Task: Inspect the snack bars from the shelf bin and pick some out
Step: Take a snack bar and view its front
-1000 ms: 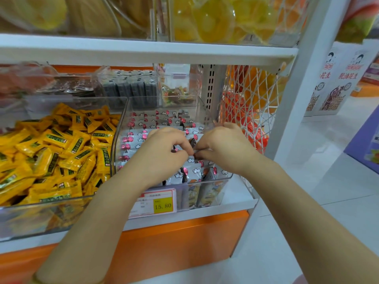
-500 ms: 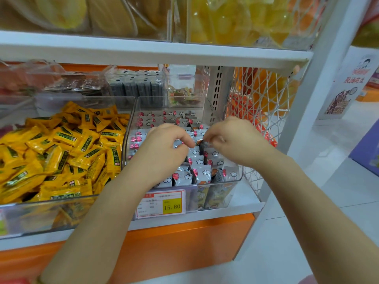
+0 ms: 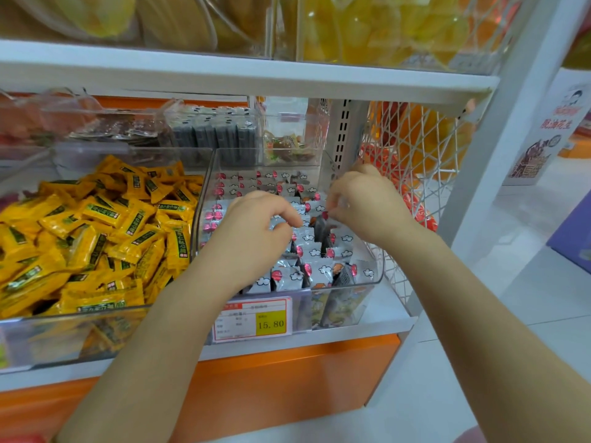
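A clear shelf bin [image 3: 380, 260] holds several small silver snack bars [image 3: 315, 270] printed with clouds and red dots. My right hand [image 3: 367, 203] pinches the top edge of a dark-sided snack bar [image 3: 320, 231], which stands upright just above the pile. My left hand [image 3: 256, 231] reaches into the middle of the bin, its fingers and thumb curled round a silver bar [image 3: 279, 224] on top of the pile. A small gap separates the two hands.
A bin of yellow wrapped bars [image 3: 96, 231] stands to the left. A price tag [image 3: 252, 319] reading 15.80 hangs on the bin's front. Smaller clear boxes [image 3: 287, 139] sit behind, a white shelf [image 3: 243, 76] runs overhead, and a white mesh basket [image 3: 412, 161] is on the right.
My hands have drawn apart from where they met over the bin. The right hand has risen slightly toward the back right, lifting the dark bar upright.
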Action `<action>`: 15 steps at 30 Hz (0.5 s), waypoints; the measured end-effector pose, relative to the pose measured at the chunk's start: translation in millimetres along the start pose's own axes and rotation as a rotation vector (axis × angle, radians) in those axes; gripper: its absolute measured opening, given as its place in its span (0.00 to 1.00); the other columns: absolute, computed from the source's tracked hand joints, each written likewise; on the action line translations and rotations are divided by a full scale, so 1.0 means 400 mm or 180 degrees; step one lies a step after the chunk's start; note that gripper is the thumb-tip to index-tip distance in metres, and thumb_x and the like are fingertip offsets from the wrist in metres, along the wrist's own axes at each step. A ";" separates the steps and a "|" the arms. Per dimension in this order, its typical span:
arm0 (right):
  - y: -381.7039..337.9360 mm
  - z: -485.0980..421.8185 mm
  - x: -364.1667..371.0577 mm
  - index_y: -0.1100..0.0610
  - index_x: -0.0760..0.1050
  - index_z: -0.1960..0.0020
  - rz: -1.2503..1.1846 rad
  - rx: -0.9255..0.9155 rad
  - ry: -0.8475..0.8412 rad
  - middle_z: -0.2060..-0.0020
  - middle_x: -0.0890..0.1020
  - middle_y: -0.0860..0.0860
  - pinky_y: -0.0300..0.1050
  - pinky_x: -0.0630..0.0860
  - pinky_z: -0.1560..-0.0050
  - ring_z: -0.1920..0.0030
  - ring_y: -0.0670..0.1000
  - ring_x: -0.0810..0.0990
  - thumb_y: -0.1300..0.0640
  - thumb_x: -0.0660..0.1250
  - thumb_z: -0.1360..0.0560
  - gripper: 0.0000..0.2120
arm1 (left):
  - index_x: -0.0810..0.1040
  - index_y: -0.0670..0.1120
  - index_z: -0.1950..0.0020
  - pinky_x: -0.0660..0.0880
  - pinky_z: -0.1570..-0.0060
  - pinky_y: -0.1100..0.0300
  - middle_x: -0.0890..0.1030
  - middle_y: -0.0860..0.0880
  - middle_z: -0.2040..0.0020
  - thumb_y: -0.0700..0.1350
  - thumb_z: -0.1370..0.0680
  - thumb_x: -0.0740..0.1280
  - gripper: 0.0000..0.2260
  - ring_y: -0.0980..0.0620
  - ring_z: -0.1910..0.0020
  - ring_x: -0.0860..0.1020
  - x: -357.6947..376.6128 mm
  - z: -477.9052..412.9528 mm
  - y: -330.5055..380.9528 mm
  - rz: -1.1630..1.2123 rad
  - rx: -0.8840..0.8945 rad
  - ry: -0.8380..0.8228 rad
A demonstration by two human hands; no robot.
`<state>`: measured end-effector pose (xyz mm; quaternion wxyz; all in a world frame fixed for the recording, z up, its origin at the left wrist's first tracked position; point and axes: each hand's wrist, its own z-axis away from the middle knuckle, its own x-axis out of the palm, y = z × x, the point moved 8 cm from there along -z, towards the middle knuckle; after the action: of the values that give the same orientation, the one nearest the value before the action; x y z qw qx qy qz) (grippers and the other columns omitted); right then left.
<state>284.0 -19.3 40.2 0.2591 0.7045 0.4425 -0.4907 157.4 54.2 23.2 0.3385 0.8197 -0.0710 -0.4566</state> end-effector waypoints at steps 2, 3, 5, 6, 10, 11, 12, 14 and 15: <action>0.012 0.005 -0.026 0.56 0.79 0.54 -0.0285 0.0064 0.0268 0.51 0.80 0.51 0.48 0.68 0.48 0.43 0.54 0.70 0.60 0.66 0.25 0.04 | 0.79 0.54 0.53 0.58 0.48 0.68 0.69 0.58 0.46 0.39 0.24 0.61 0.11 0.58 0.41 0.66 -0.002 -0.001 0.000 -0.0026 0.0019 0.0073; 0.020 0.010 -0.044 0.56 0.78 0.54 -0.0412 0.0102 0.0448 0.52 0.80 0.52 0.46 0.68 0.51 0.47 0.53 0.71 0.60 0.65 0.24 0.04 | 0.79 0.53 0.52 0.58 0.50 0.70 0.69 0.58 0.46 0.39 0.24 0.62 0.11 0.60 0.42 0.66 -0.004 -0.001 0.000 -0.0029 0.0033 0.0133; 0.036 0.026 -0.081 0.57 0.76 0.55 -0.0709 0.0204 0.0859 0.55 0.78 0.51 0.45 0.70 0.55 0.54 0.50 0.72 0.61 0.64 0.24 0.03 | 0.78 0.53 0.49 0.57 0.55 0.76 0.69 0.57 0.45 0.38 0.24 0.62 0.11 0.62 0.45 0.65 -0.010 -0.002 0.003 -0.0010 0.0062 0.0274; 0.043 0.037 -0.098 0.57 0.75 0.55 -0.0850 0.0266 0.1066 0.57 0.76 0.50 0.47 0.71 0.56 0.55 0.50 0.73 0.61 0.63 0.24 0.03 | 0.77 0.52 0.47 0.58 0.59 0.79 0.70 0.57 0.45 0.38 0.23 0.62 0.11 0.62 0.47 0.65 -0.014 -0.002 0.004 0.0002 0.0059 0.0345; 0.069 0.086 -0.143 0.55 0.69 0.55 -0.1419 0.0491 0.1707 0.63 0.71 0.42 0.37 0.68 0.61 0.61 0.44 0.72 0.62 0.61 0.23 0.04 | 0.75 0.51 0.38 0.63 0.59 0.84 0.71 0.56 0.46 0.41 0.23 0.62 0.14 0.64 0.55 0.71 -0.026 -0.002 0.005 0.0128 0.0002 0.0588; 0.073 0.097 -0.149 0.55 0.68 0.55 -0.1601 0.0541 0.1803 0.64 0.71 0.41 0.34 0.68 0.62 0.63 0.41 0.72 0.63 0.60 0.23 0.05 | 0.74 0.51 0.37 0.64 0.60 0.83 0.71 0.56 0.46 0.42 0.22 0.62 0.14 0.67 0.57 0.72 -0.025 -0.002 0.007 0.0180 -0.0009 0.0594; 0.077 0.106 -0.151 0.55 0.68 0.56 -0.1805 0.0599 0.1873 0.65 0.71 0.41 0.33 0.69 0.62 0.64 0.40 0.72 0.63 0.60 0.23 0.05 | 0.72 0.51 0.35 0.64 0.62 0.82 0.72 0.55 0.46 0.44 0.22 0.62 0.15 0.68 0.59 0.71 -0.021 -0.002 0.007 0.0240 -0.0025 0.0575; 0.083 0.122 -0.146 0.53 0.68 0.58 -0.2287 0.0761 0.1916 0.66 0.72 0.43 0.41 0.76 0.60 0.65 0.43 0.74 0.63 0.61 0.23 0.07 | 0.70 0.50 0.32 0.66 0.65 0.79 0.73 0.53 0.45 0.47 0.22 0.62 0.17 0.65 0.63 0.71 -0.011 -0.003 0.005 0.0378 -0.0092 0.0492; 0.084 0.127 -0.140 0.52 0.68 0.59 -0.2541 0.0862 0.1877 0.65 0.74 0.45 0.49 0.78 0.60 0.64 0.47 0.76 0.63 0.61 0.23 0.09 | 0.69 0.50 0.32 0.67 0.67 0.77 0.74 0.53 0.44 0.48 0.21 0.61 0.18 0.64 0.64 0.72 -0.006 -0.002 0.004 0.0440 -0.0130 0.0447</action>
<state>283.0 -96.7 70.1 -0.1778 0.6164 0.6637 -0.3847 156.8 54.6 26.1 0.3900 0.8358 -0.0941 -0.3749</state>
